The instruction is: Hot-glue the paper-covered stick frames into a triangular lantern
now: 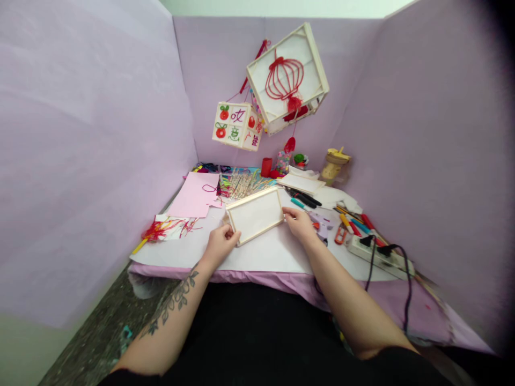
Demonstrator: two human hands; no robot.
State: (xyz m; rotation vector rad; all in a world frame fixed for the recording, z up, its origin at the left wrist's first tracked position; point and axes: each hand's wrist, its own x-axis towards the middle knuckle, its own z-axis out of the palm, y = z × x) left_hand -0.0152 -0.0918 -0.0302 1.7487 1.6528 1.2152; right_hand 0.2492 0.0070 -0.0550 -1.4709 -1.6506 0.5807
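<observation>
A rectangular wooden frame with a white paper panel [255,214] lies on the white table surface [277,252] in front of me. My left hand [220,242] is closed on the frame's near left corner. My right hand [298,222] pinches the frame's right edge with its fingertips. Both forearms reach in from the bottom of the view.
Two box lanterns hang above the table: a small one with red fruit and characters [237,126] and a larger one with a red yarn lantern [288,78]. Pink paper [195,195], red yarn [161,229], wooden clips [241,184], markers [356,223], scissors [341,235] and a power strip [380,254] lie around.
</observation>
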